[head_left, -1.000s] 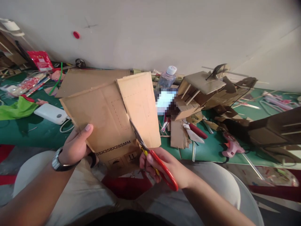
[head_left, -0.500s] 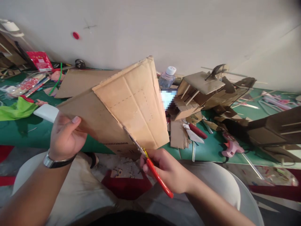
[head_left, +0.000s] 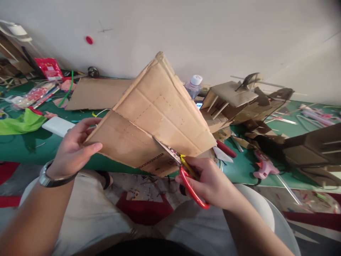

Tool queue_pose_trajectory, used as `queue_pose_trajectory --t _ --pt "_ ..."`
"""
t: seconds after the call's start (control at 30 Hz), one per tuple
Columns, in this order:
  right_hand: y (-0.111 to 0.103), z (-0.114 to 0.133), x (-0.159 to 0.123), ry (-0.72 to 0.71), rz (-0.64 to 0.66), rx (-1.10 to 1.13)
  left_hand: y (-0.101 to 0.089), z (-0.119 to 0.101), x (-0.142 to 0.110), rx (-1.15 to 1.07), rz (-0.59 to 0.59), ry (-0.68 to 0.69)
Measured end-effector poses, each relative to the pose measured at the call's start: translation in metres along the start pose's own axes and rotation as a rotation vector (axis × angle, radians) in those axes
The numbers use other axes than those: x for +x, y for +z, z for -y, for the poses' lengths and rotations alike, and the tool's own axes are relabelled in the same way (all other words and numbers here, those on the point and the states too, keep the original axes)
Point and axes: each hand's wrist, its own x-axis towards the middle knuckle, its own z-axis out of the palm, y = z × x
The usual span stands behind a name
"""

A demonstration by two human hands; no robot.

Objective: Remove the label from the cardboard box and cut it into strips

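Note:
A piece of brown cardboard (head_left: 157,110) with dashed lines and printed letters is held up over my lap. At its left edge my left hand (head_left: 76,147) grips it, thumb on the near face and fingers behind. My right hand (head_left: 207,179) is closed around the handles of scissors (head_left: 194,190) with one red and one yellow handle. Their blades lie along the cut that runs across the cardboard, with the tip near its middle. The lower blade is partly hidden by the sheet.
The green table (head_left: 112,156) holds another cardboard sheet (head_left: 97,94), a cardboard model (head_left: 234,96), a pink glue gun (head_left: 265,165), a red-handled knife (head_left: 226,148) and a capped bottle (head_left: 195,85). A white object (head_left: 55,126) lies beside my left hand.
The cardboard has turned clockwise, its right corner swinging lower and to the right. My right hand has moved right and up with the scissors, whose handles now stand farther apart.

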Motion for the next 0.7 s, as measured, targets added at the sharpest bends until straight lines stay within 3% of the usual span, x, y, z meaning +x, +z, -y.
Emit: queue_pose_trajectory --t 0.13,0.23,0.3,0.4,0.53,0.7 --pt "-0.003 0.004 -0.004 -0.041 0.047 -0.071 -0.004 -0.015 -0.002 -0.155 0.18 -0.111" --pt "-0.002 0.011 -0.006 -0.054 0.1 -0.13 -0.006 -0.02 -0.003 -0.079 0.29 -0.134" --pt "0.001 0.014 -0.006 -0.041 0.147 -0.153 -0.005 -0.02 -0.003 0.005 0.338 -0.08" --pt "0.007 0.016 -0.004 -0.028 0.203 -0.141 0.003 -0.018 -0.004 0.257 0.255 0.048" --pt "0.012 0.015 0.0 -0.045 0.181 -0.132 0.018 -0.016 -0.003 0.571 0.097 0.136" --pt "0.008 0.013 0.003 -0.04 0.175 -0.202 0.027 -0.015 0.0 0.572 0.045 0.145"
